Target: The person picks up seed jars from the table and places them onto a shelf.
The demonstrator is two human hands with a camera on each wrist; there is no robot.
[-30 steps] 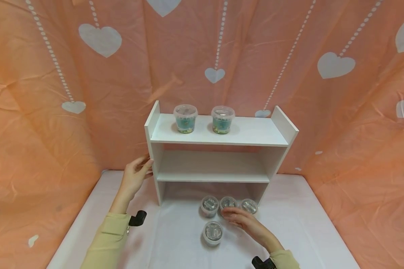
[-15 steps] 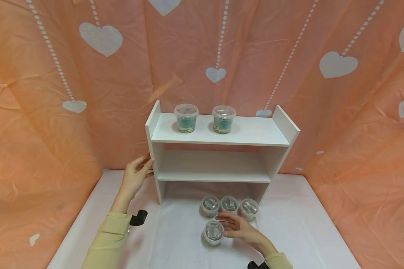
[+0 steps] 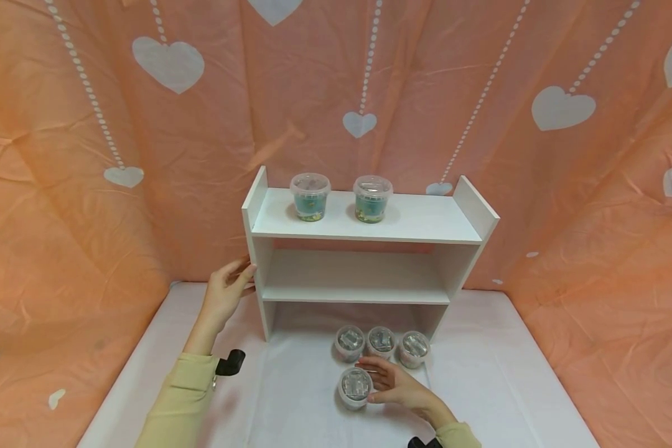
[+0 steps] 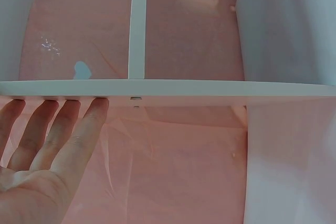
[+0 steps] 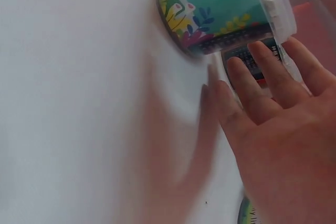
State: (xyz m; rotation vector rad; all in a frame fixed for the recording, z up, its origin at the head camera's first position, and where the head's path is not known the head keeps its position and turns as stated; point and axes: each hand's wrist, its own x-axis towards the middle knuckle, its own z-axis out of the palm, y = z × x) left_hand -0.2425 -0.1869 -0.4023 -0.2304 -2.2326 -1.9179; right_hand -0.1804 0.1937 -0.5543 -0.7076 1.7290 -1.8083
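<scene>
My left hand (image 3: 222, 300) rests its fingertips against the left side panel of a white shelf unit (image 3: 358, 297). In the left wrist view, those fingers are nearly straight along the panel's edge. My right hand (image 3: 401, 390) is at the right side of the front plastic tub (image 3: 354, 387), thumb near its front and fingers behind it. The right wrist view shows this lidded tub (image 5: 220, 11) with a teal picture label, the fingers extended alongside it. Behind it stand three similar tubs: a left one (image 3: 350, 342), a middle one (image 3: 381, 340) and a right one (image 3: 414, 347).
Two clear-lidded tubs, a left one (image 3: 310, 198) and a right one (image 3: 372, 199), stand on the unit's top shelf. A white cloth (image 3: 498, 373) covers the table. An orange curtain (image 3: 313, 93) with white hearts hangs behind and at both sides.
My right hand has come from over the back tubs forward and leftward to the front tub. My left hand stays at the side panel.
</scene>
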